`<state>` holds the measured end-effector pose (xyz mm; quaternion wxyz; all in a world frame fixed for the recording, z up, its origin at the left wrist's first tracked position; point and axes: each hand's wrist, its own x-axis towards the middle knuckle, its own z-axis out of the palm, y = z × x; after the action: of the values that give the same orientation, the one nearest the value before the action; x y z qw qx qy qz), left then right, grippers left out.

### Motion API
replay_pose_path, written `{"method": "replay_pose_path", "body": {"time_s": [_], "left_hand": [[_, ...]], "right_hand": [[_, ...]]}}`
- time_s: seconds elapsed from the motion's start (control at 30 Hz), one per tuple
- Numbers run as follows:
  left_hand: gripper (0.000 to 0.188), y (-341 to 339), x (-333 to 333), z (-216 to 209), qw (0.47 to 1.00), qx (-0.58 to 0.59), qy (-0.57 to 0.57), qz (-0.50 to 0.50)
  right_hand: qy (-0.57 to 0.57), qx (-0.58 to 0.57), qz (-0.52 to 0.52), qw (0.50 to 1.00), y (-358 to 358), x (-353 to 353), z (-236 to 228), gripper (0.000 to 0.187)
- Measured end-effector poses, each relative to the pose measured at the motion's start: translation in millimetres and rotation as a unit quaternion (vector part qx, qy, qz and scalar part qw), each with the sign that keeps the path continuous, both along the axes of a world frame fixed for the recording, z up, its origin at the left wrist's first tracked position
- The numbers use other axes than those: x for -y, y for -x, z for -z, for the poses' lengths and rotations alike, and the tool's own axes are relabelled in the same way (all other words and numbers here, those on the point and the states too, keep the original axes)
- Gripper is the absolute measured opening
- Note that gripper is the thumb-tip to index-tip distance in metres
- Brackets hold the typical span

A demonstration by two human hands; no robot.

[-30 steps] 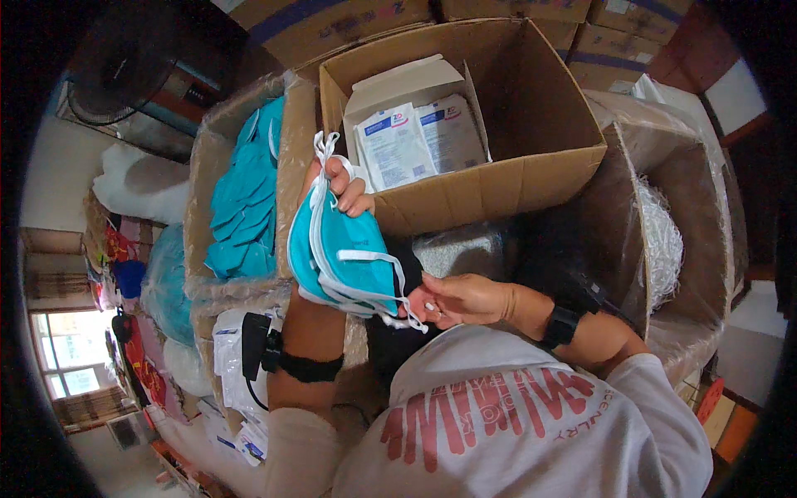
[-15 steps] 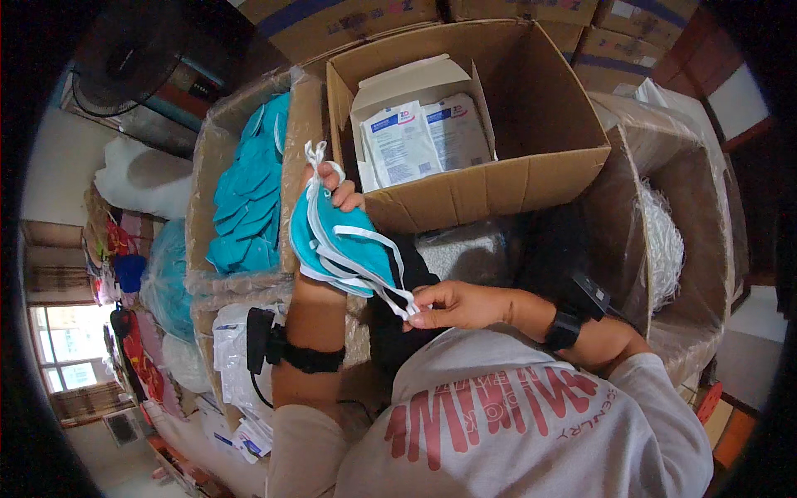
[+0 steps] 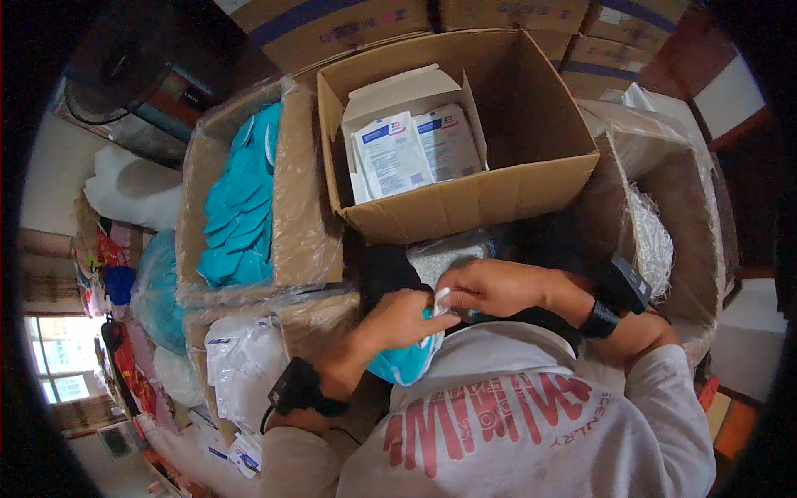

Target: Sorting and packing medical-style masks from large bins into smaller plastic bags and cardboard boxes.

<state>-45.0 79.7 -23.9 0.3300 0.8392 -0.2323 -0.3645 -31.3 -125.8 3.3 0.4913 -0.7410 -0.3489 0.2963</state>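
Note:
Teal face masks (image 3: 404,363) with white edging hang low in front of my shirt, mostly covered by my hands. My left hand (image 3: 400,319) is closed at their upper end, thumb toward the white elastic straps (image 3: 442,300). Pressed up against it, my right hand (image 3: 486,285) pinches those straps between thumb and fingers. How many masks are in the bundle is hidden. Beyond my left forearm, a plastic-lined carton (image 3: 309,199) holds a heap of loose teal masks (image 3: 239,207).
Ahead stands an open cardboard box (image 3: 465,206) with a white inner box (image 3: 407,93) of sealed packets (image 3: 390,156). On the right, a lined carton (image 3: 693,195) contains white elastic strands (image 3: 649,245). White packets in plastic (image 3: 245,353) lie at left. Stacked cartons (image 3: 340,25) line the back.
The masks came down and toward my body, from upright beside the open box. My left hand moved down and right to meet my right hand, which rose slightly and still grips the straps.

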Motion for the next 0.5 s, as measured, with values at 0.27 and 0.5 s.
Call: {"method": "replay_pose_path", "body": {"time_s": [0.27, 0.5], "left_hand": [[0.027, 17.4, 17.3, -15.6, 0.865, -0.120, 0.361, -0.327], [0.015, 16.2, 24.0, -10.4, 0.951, 0.308, 0.017, 0.026]], "right_hand": [[0.005, 0.043, 0.158, 0.987, 28.9, -6.1, 1.6, 0.020], [0.259, -0.004, 0.026, 0.966, 34.9, 10.3, 0.2, 0.029]]}}
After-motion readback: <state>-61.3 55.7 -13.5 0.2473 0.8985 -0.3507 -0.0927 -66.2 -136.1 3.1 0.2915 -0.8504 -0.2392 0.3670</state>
